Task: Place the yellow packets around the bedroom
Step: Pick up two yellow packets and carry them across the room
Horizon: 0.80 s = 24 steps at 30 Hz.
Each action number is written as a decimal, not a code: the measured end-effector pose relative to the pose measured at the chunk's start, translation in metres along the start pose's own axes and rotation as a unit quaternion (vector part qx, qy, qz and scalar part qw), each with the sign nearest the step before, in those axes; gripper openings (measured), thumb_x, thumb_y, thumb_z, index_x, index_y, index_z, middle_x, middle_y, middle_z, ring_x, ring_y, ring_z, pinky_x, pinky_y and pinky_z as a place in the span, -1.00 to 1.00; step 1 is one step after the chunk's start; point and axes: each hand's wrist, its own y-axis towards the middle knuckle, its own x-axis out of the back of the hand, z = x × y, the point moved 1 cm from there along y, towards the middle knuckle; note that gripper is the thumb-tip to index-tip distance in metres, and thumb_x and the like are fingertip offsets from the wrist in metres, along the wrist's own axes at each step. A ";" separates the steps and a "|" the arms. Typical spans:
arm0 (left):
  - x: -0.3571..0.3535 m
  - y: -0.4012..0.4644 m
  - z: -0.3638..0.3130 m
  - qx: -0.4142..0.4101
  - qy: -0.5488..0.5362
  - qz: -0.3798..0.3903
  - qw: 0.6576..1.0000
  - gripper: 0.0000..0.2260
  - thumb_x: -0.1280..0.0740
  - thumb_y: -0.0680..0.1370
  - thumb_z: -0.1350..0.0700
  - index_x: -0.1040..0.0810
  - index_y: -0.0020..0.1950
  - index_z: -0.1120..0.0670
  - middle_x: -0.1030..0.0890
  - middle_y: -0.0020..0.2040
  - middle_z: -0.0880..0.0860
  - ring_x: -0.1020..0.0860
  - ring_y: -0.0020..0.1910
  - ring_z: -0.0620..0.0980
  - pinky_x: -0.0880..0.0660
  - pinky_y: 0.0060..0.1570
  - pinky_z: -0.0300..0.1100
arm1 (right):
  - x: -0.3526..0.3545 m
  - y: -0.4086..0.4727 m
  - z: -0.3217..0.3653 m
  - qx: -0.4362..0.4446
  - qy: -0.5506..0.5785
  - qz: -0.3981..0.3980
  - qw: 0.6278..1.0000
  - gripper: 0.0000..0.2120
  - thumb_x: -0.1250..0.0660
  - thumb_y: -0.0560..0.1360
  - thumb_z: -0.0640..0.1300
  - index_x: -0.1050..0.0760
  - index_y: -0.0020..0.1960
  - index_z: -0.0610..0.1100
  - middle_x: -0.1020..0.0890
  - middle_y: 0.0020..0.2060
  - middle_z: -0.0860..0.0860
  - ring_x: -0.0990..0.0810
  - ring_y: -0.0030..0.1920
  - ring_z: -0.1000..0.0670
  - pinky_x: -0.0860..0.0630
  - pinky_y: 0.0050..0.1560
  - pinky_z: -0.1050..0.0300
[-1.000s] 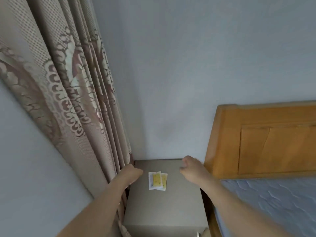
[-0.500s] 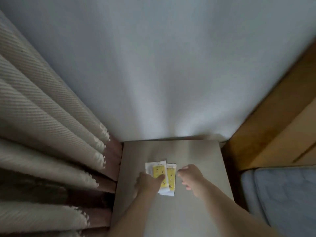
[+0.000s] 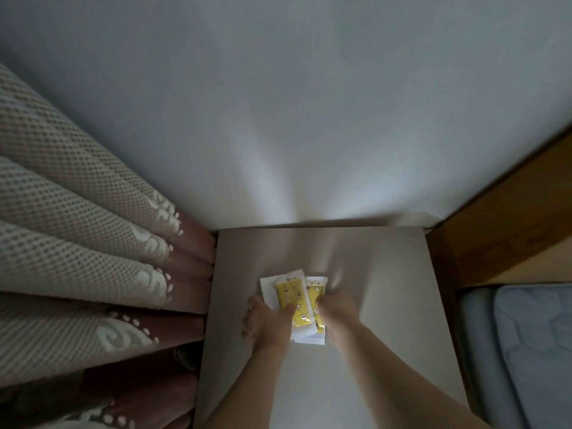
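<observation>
Two broad surfaces filled the frame: the pale wall above, the curtain at left. Lower centre, the grey nightstand bore overlapping yellow packets. The left hand and right hand pinched their edges.
</observation>
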 end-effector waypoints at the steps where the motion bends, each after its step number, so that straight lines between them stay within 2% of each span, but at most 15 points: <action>1: 0.001 0.002 0.001 0.003 -0.012 0.012 1.000 -0.56 -0.52 0.37 -0.08 -0.49 0.12 0.08 -0.60 0.04 -0.01 -0.59 0.04 0.11 -0.51 0.07 -0.04 | -0.002 0.001 -0.001 0.008 -0.008 -0.003 1.000 -0.82 -0.17 0.44 -0.29 -0.53 -0.23 -0.16 -0.59 -0.31 -0.07 -0.58 -0.30 -0.08 -0.41 -0.34 0.17; 3: 0.003 0.008 0.004 0.016 -0.059 0.050 0.997 -0.73 -0.46 0.44 -0.01 -0.56 0.02 0.11 -0.66 -0.04 -0.01 -0.63 -0.07 0.07 -0.58 0.00 -0.02 | -0.003 0.003 -0.004 0.016 -0.004 -0.012 1.000 -0.81 -0.16 0.45 -0.28 -0.52 -0.22 -0.14 -0.62 -0.23 -0.09 -0.62 -0.19 -0.12 -0.51 -0.25 0.10; 5: 0.010 0.009 0.005 0.037 -0.110 0.076 0.990 -0.86 -0.38 0.50 0.10 -0.58 -0.01 0.15 -0.67 -0.12 0.10 -0.63 -0.14 0.09 -0.58 -0.04 0.00 | 0.004 -0.007 -0.003 0.016 0.034 -0.013 0.999 -0.80 -0.15 0.48 -0.31 -0.44 -0.28 -0.12 -0.56 -0.29 -0.07 -0.55 -0.29 -0.08 -0.47 -0.27 0.11; 7: 0.024 0.000 -0.005 0.037 -0.150 0.072 0.985 -0.88 -0.32 0.53 0.18 -0.57 0.02 0.16 -0.65 -0.09 0.14 -0.62 -0.13 0.11 -0.55 -0.09 -0.06 | 0.019 -0.019 0.002 0.026 0.038 -0.026 0.999 -0.77 -0.17 0.51 -0.29 -0.37 -0.30 -0.12 -0.50 -0.32 -0.04 -0.46 -0.32 -0.05 -0.38 -0.25 0.15; 9: 0.041 -0.021 -0.026 0.019 -0.156 0.073 0.985 -0.88 -0.27 0.54 0.20 -0.53 0.06 0.13 -0.61 -0.05 0.12 -0.59 -0.13 0.09 -0.51 -0.14 -0.09 | 0.041 -0.037 0.011 0.054 0.028 -0.043 0.997 -0.76 -0.19 0.53 -0.26 -0.34 -0.30 -0.12 -0.48 -0.33 -0.02 -0.45 -0.29 -0.06 -0.39 -0.21 0.13; 12: 0.075 -0.072 -0.070 -0.056 -0.137 0.079 0.986 -0.92 -0.23 0.59 0.15 -0.48 0.03 0.09 -0.58 -0.04 0.10 -0.53 -0.20 -0.02 -0.41 -0.31 -0.20 | 0.091 -0.084 0.035 0.089 0.019 -0.087 0.992 -0.91 -0.19 0.56 -0.20 -0.43 -0.10 -0.16 -0.59 -0.15 -0.09 -0.57 -0.16 -0.08 -0.52 -0.09 0.05; 14: 0.105 -0.119 -0.104 -0.109 -0.126 0.067 0.984 -0.91 -0.22 0.60 0.15 -0.50 -0.03 0.12 -0.56 -0.13 0.09 -0.48 -0.31 -0.09 -0.33 -0.42 -0.24 | 0.134 -0.126 0.050 0.104 0.050 -0.121 0.986 -0.87 -0.21 0.55 -0.21 -0.49 0.02 -0.22 -0.61 -0.12 -0.17 -0.61 -0.11 -0.14 -0.54 -0.08 0.00; 16: 0.136 -0.168 -0.135 -0.154 -0.131 0.055 0.978 -0.90 -0.22 0.59 0.19 -0.48 -0.10 0.13 -0.52 -0.24 0.06 -0.43 -0.38 -0.12 -0.28 -0.49 -0.28 | 0.178 -0.173 0.059 0.117 0.108 -0.149 0.976 -0.81 -0.22 0.54 -0.19 -0.49 0.12 -0.21 -0.61 -0.10 -0.14 -0.61 -0.10 -0.12 -0.56 -0.06 -0.03; 18: 0.163 -0.215 -0.163 -0.185 -0.155 0.056 0.969 -0.94 -0.23 0.57 0.22 -0.47 -0.08 0.16 -0.48 -0.26 0.02 -0.41 -0.37 -0.12 -0.27 -0.47 -0.27 | 0.221 -0.219 0.061 0.137 0.175 -0.188 0.957 -0.80 -0.24 0.54 -0.16 -0.46 0.15 -0.17 -0.61 0.00 -0.10 -0.60 -0.03 -0.12 -0.56 0.05 -0.08; 22: 0.189 -0.298 -0.210 -0.258 -0.216 0.085 0.938 -0.93 -0.26 0.54 0.20 -0.48 -0.01 0.18 -0.50 -0.22 0.02 -0.48 -0.24 0.04 -0.42 -0.30 -0.13 | 0.290 -0.299 0.050 0.162 0.337 -0.236 0.897 -0.93 -0.23 0.59 -0.20 -0.45 0.05 -0.12 -0.60 -0.07 -0.04 -0.61 -0.09 -0.06 -0.61 -0.07 -0.03; 24: 0.190 -0.333 -0.227 -0.300 -0.228 0.121 0.918 -0.94 -0.26 0.54 0.19 -0.47 0.00 0.13 -0.53 -0.18 0.01 -0.51 -0.18 0.06 -0.46 -0.19 -0.09 | 0.318 -0.328 0.038 0.173 0.378 -0.257 0.872 -0.91 -0.23 0.60 -0.17 -0.47 0.08 -0.13 -0.62 -0.05 -0.04 -0.63 -0.06 -0.06 -0.61 -0.03 -0.04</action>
